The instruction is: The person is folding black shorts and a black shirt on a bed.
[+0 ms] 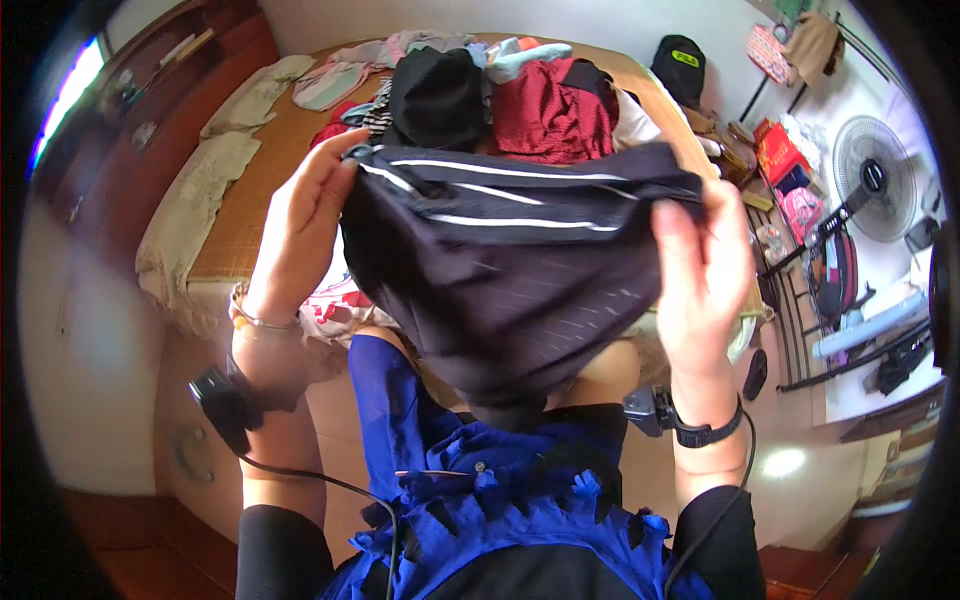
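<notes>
Stretched between my hands, above my lap, is a pair of black underpants [510, 290] with white stripes along the waistband. My left hand [305, 215] is closed on the left end of the waistband, thumb and fingers pinching the cloth. At the other end, my right hand [705, 270] grips the waistband, its thumb in front and the other fingers partly hidden behind the cloth. The garment narrows toward my lap and is slightly blurred. Just beyond it on the bed lie a heap of black cloth [437, 100] and a dark red patterned garment [555, 110].
The bed [225, 235] has a tan mat, with pale pillows [190, 190] along its left side. More light-coloured clothes [345, 80] lie at its far end. A black backpack [679, 70], a fan [874, 178] and a metal rack [790, 300] stand to the right. Cables hang from both wrists.
</notes>
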The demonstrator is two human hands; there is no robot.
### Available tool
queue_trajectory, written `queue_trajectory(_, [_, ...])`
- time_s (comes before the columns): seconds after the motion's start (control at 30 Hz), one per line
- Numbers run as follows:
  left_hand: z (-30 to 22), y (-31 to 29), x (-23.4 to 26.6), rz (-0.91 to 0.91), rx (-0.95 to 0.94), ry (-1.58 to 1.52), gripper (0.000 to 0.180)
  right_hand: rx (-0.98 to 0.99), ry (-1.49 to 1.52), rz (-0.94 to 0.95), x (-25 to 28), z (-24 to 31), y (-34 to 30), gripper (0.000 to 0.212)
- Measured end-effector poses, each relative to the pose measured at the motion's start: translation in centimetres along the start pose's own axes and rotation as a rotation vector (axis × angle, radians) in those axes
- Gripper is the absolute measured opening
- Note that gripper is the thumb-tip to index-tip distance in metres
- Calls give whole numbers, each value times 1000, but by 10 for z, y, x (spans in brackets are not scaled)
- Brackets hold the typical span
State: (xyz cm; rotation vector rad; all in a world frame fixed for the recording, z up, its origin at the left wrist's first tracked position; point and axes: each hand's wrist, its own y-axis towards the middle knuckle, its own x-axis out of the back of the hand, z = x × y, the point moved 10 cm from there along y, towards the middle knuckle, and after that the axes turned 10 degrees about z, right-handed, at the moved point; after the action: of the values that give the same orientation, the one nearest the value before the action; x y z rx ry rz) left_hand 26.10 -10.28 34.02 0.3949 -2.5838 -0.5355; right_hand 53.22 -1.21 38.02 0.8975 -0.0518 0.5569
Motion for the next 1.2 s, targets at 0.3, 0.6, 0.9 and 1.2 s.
queue_trajectory(0.3, [-82,31,-91,371,-62,19,63,-26,69,268,-67,12,26,18])
queue_trajectory(0.6, [-103,63,-99,407,36,142,52,16,354,94,-35,-17,29,17])
queue_trajectory(0.9, [-132,101,36,-47,-69,177,46,-337,290,367,-78,-99,-79,62])
queue_trajectory(1.2, [-190,138,91,-6,-126,208,44,-315,165,597,-143,-122,-142,55])
